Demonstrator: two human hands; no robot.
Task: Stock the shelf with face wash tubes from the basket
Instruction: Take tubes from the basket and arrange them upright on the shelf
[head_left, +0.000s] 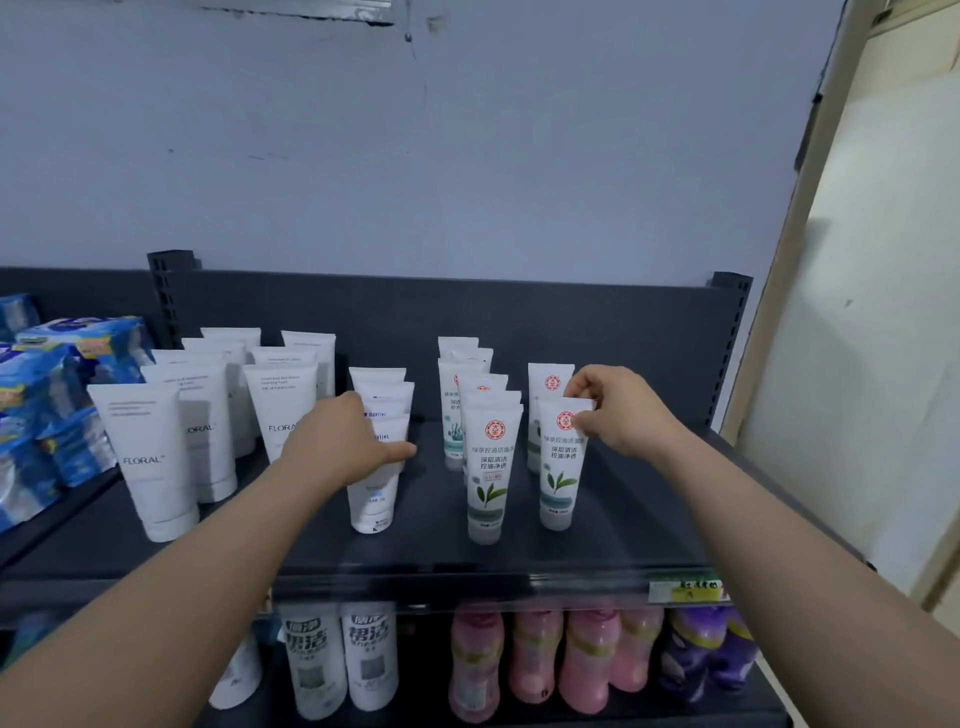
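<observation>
On the dark top shelf (613, 540) face wash tubes stand cap-down in rows. My left hand (343, 441) grips the front white tube (371, 499) of the middle row around its upper part. My right hand (615, 410) pinches the top edge of a green-leaf tube (558, 467) at the front of the right-most row. Another green-leaf tube (488, 467) stands just left of it, with more behind. White FLORAL tubes (156, 462) fill the left side. No basket is in view.
Blue wrapped packs (47, 405) are stacked at the far left. The lower shelf holds white bottles (337, 660), pink bottles (561, 654) and purple bottles (706, 649). A yellow-green price tag (685, 590) sits on the shelf's front rail. A cream wall (872, 312) stands at right.
</observation>
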